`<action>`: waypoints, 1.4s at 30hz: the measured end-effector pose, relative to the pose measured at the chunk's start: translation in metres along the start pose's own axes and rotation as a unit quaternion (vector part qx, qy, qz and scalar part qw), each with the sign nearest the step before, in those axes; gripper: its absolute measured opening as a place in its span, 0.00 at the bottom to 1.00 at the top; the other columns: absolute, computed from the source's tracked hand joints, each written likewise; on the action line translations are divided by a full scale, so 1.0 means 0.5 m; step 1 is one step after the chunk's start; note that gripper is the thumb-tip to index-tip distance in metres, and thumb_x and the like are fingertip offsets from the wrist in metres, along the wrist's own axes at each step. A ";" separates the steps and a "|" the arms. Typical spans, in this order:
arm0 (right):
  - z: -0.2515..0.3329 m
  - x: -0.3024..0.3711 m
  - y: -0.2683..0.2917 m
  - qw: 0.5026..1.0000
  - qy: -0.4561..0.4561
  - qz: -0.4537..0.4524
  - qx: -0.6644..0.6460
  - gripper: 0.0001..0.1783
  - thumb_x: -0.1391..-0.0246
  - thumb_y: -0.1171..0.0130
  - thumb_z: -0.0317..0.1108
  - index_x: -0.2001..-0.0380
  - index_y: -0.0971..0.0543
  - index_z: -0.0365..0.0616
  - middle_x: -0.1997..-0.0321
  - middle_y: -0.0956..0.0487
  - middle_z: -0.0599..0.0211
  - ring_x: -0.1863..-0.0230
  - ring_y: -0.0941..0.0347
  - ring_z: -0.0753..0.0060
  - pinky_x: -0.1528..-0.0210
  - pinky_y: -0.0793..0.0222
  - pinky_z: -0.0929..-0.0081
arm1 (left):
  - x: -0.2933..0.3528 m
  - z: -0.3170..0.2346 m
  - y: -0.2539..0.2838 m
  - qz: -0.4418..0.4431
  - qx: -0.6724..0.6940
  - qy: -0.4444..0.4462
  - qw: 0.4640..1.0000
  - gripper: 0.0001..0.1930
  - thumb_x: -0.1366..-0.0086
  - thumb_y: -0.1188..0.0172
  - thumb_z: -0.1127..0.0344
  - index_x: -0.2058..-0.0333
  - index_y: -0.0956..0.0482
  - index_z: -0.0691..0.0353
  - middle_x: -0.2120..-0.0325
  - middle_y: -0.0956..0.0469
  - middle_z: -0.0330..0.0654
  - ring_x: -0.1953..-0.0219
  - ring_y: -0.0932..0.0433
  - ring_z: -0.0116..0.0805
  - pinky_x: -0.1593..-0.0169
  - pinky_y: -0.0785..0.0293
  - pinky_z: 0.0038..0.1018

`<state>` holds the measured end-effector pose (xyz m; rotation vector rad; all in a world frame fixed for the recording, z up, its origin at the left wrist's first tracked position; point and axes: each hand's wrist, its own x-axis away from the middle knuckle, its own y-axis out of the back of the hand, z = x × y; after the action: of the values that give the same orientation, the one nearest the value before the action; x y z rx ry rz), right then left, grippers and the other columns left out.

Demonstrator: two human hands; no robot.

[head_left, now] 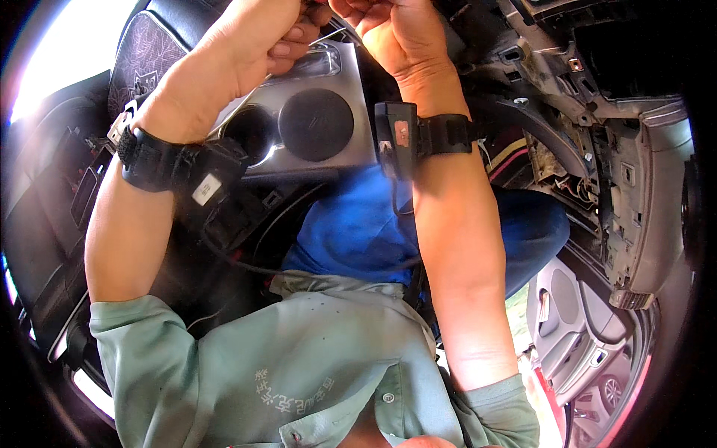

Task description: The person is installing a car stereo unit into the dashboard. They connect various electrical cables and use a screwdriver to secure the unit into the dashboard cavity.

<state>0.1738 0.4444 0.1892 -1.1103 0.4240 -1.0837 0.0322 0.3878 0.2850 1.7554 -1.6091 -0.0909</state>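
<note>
Near: cord from the black box [397, 140] on my right wrist hangs by my blue trousers [351, 231]; could snag if I swing that arm

Hands, at the upper edge: left hand [290, 46] fingers curled beside a pale wire [332, 34], cannot tell whether they close on it; right hand [394, 31] fingers bent, tips cut off, so gap and hold cannot be told

Risk: a hard pull could kink or slip the wire; likely cause, poor grip or a catch on the console [364, 134] edge. A dropped small part could fall into the open cup holder [255, 134]

Wire's look: thin, light, slightly slanted, between my hands above the console; ends hidden. Another pale strip lies below my left hand; same piece or trim, unclear

Far: stripped dashboard [631, 201] to the right, bare edges; a stray elbow might scrape there
</note>
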 end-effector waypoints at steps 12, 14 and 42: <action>-0.011 -0.001 0.024 0.997 -0.002 0.069 -0.038 0.11 0.31 0.46 0.37 0.57 0.19 0.42 0.55 0.16 0.60 0.53 0.20 0.64 0.43 0.26 0.61 | -0.004 0.018 0.018 0.065 -0.125 -0.119 0.983 0.23 0.26 0.51 0.48 0.64 0.22 0.65 0.79 0.26 0.48 0.76 0.25 0.43 0.71 0.29 0.37; -0.018 -0.004 0.023 0.996 -0.015 0.071 -0.054 0.10 0.32 0.46 0.33 0.53 0.21 0.41 0.51 0.17 0.60 0.48 0.21 0.63 0.40 0.27 0.61 | -0.013 0.034 -0.011 0.020 0.030 0.048 0.998 0.36 0.25 0.62 0.36 0.77 0.22 0.61 0.89 0.35 0.35 0.86 0.37 0.28 0.78 0.38 0.28; -0.069 -0.018 0.025 0.930 0.154 -0.042 0.331 0.18 0.36 0.45 0.42 0.63 0.22 0.32 0.74 0.19 0.56 0.78 0.20 0.67 0.77 0.26 0.70 | -0.201 -0.113 -0.097 -0.014 -0.518 -0.333 0.788 0.17 0.35 0.42 0.56 0.55 0.17 0.60 0.61 0.17 0.55 0.56 0.18 0.58 0.52 0.21 0.46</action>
<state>0.1500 0.4353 0.1611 -0.3616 0.2208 -1.3500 0.0804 0.4998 0.2572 0.8566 -1.4662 -1.4578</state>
